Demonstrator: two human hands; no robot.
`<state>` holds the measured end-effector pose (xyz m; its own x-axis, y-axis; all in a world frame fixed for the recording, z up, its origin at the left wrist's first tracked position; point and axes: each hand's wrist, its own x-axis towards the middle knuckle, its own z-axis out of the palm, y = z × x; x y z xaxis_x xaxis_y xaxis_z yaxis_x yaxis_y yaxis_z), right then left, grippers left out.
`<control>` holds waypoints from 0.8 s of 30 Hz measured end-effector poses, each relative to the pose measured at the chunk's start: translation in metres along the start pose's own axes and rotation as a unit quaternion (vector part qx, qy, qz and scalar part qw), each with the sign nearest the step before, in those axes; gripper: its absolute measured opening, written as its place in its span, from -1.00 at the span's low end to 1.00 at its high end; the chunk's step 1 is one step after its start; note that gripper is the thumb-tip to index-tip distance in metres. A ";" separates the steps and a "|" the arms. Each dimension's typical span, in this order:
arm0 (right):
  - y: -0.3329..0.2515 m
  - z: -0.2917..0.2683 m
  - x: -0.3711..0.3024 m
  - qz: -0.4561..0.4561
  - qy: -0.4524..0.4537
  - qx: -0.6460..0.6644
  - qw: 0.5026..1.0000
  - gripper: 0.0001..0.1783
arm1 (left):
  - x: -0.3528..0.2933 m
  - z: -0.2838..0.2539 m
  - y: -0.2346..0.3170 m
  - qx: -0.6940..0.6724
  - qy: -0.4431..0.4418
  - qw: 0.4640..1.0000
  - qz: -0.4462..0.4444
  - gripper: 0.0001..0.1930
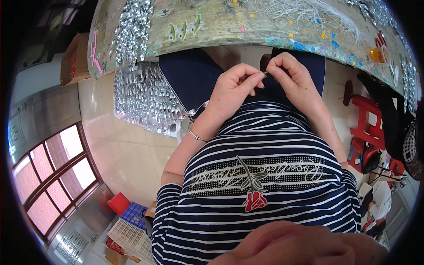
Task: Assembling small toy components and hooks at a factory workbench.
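My left hand [234, 86] and my right hand [292, 76] meet fingertip to fingertip over my lap, just below the table's edge. Between the pinched thumbs and forefingers is a thin pale thread [266, 73]; it is too small to tell more. A silver bangle [194, 134] circles my left wrist. Below the hands are my dark trousers [190, 75] and my navy-and-white striped shirt [265, 176] with a red rose on it.
A paint-spattered table [229, 26] runs along the top, with a loose bunch of white threads [304, 13], strings of silver pieces [132, 31] and an orange tape roll [380, 54]. A silvery sheet [141, 97] hangs at left. Red stools [366, 119] stand right; a cardboard box [75, 57] sits left.
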<state>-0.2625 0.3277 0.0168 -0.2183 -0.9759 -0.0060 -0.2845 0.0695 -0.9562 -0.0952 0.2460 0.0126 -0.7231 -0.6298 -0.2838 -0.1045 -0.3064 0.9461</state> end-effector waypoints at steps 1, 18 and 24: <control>0.000 0.000 0.000 -0.006 0.004 -0.003 1.000 -0.89 | 0.000 0.000 0.000 0.023 0.004 1.000 0.006 -0.88; 0.008 0.005 -0.001 0.014 0.004 0.017 1.000 -0.89 | 0.003 0.000 -0.004 -0.005 0.011 1.000 -0.004 -0.89; 0.006 0.005 0.000 0.015 0.004 0.014 1.000 -0.89 | 0.002 0.000 -0.003 -0.017 0.008 1.000 -0.001 -0.89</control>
<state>-0.2597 0.3274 0.0096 -0.2339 -0.9717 -0.0330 -0.2515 0.0933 -0.9634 -0.0968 0.2458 0.0089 -0.7118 -0.6403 -0.2888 -0.0823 -0.3323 0.9396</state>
